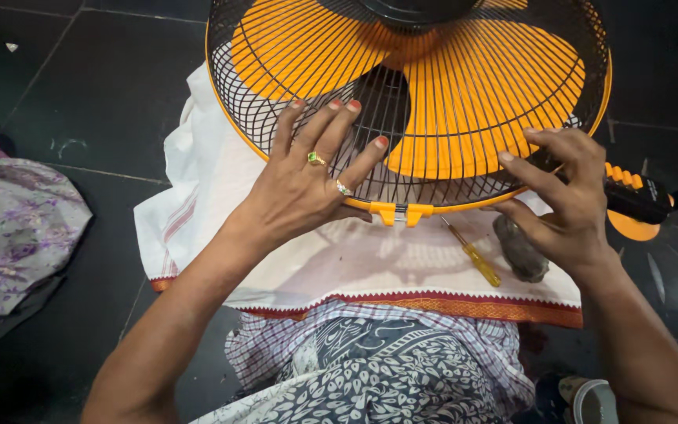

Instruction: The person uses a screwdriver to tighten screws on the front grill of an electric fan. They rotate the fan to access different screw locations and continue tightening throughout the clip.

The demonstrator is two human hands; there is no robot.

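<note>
A fan head with a black wire guard, an orange rim and orange blades lies face up over a white cloth. My left hand rests flat on the guard at its near left, fingers spread, thumb by the rim. My right hand grips the orange rim at the near right, fingers curled over the wire. Between the hands, an orange clip sits on the rim's near edge.
A yellow-handled screwdriver and a dark grey stone-like lump lie on the white cloth. The fan's black and orange stand part is at the right. Patterned fabric lies on the dark tiled floor at the left.
</note>
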